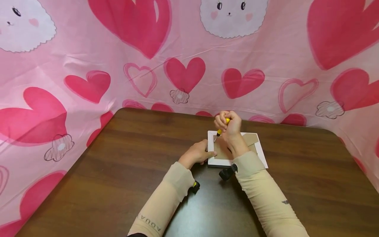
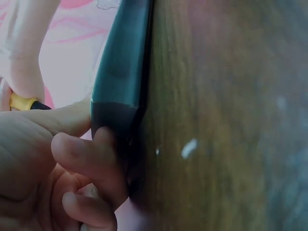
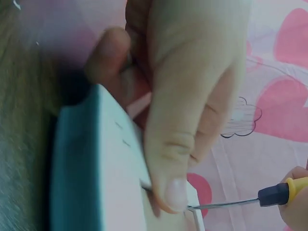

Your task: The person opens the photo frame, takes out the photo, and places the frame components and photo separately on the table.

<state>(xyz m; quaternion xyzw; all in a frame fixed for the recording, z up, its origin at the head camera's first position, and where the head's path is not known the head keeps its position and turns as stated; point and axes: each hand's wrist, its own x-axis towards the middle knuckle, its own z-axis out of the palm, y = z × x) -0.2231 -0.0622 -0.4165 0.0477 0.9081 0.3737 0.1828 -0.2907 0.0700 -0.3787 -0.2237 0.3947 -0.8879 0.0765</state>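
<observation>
A picture frame point(image 1: 219, 162) lies on the table with its back up, showing a white border around a brown backing board point(image 1: 222, 149). A flap of the same brown point(image 1: 249, 139) sits near its far right corner. My left hand point(image 1: 196, 153) holds the frame's left edge, thumb on top and fingers curled against the side point(image 2: 120, 62). My right hand point(image 1: 232, 126) grips the yellow and black handle of a screwdriver point(image 3: 274, 195) in a fist above the frame. The metal shaft slants down, its tip at the inner left edge of the border, close beyond the left thumb point(image 3: 175, 192).
The dark wooden table point(image 1: 142, 141) extends widely around the frame. A pink cloth point(image 1: 201, 42) with hearts hangs behind its far edge and down the left. Small black cameras point(image 1: 227, 173) are strapped to both wrists over beige sleeves.
</observation>
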